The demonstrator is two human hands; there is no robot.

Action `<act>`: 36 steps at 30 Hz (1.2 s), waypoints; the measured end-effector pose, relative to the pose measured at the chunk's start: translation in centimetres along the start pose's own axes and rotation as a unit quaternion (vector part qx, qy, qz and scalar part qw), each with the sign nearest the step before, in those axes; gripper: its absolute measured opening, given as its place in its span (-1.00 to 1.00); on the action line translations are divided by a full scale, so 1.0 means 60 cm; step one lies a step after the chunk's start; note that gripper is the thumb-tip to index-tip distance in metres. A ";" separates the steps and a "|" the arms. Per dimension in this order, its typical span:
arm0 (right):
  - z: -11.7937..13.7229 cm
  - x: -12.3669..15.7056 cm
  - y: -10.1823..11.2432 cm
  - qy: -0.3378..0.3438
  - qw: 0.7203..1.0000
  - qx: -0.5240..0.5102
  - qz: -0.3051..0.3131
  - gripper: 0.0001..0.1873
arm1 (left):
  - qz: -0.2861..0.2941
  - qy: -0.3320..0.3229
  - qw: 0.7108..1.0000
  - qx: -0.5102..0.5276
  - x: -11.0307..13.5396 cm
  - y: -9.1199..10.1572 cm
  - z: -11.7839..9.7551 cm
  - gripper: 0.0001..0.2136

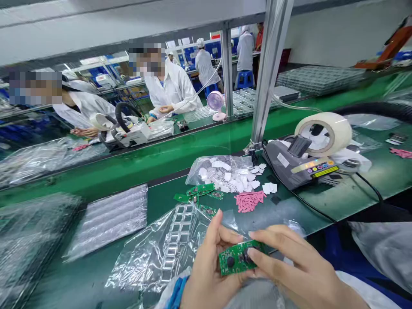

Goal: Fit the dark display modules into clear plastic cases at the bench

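Green board: a small green printed circuit board [237, 257] with round black parts sits low in the view, just above the person's lap, held between both hands.
Left hand: the left hand [209, 266] cups the board from its left end and underside – thumb raised beside the near edge, fingers closed under it.
Right hand: the right hand [289, 266] meets the board from the right, fingertips [252, 254] pressed on a black part on its face, pinching narrow.
Bench: a dark green work mat [322, 201] runs across in front of the hands.
Near the hands: a crinkled clear plastic bag of small rectangular frames [174, 244] lies just left of the board; more loose green circuit boards [201, 191] lie beyond it.
Further back: a heap of small pink strips [249, 201] lies next to a clear bag of white square pads [222, 174].
Right side: a grey tape dispenser machine [299, 165] carries a large roll of pale tape [325, 133].
Across the belt: people in white coats work at the far bench – a small pink desk fan [215, 104] stands there.
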State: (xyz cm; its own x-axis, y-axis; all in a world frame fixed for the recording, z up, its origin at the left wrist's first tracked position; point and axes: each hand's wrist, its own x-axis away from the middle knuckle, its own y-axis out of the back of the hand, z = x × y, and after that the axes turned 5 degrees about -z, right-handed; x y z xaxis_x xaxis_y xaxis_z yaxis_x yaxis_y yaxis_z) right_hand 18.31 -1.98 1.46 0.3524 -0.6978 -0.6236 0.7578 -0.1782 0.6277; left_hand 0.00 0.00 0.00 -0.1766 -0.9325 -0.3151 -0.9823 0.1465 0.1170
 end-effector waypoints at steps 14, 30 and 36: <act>-0.004 -0.009 -0.022 -0.048 0.994 -0.082 -0.053 -0.79 | 0.036 -0.011 0.999 0.011 -0.007 0.006 0.003 -0.12; -0.058 -0.051 -0.057 0.096 0.970 0.135 0.179 -0.68 | 0.096 0.399 0.897 0.164 -0.077 0.027 0.033 -0.21; -0.086 -0.051 -0.075 0.024 0.986 0.147 0.070 -0.49 | -0.016 0.370 0.928 0.051 -0.206 0.088 0.096 -0.46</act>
State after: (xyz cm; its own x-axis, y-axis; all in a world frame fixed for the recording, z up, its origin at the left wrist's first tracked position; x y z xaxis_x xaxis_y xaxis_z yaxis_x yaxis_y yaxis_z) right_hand 16.64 4.52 -1.87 0.4736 -0.6977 -0.5375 0.5106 -0.2798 0.8130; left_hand -3.39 14.23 -0.91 -0.0925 -0.9031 0.4194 -0.9938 0.1101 0.0178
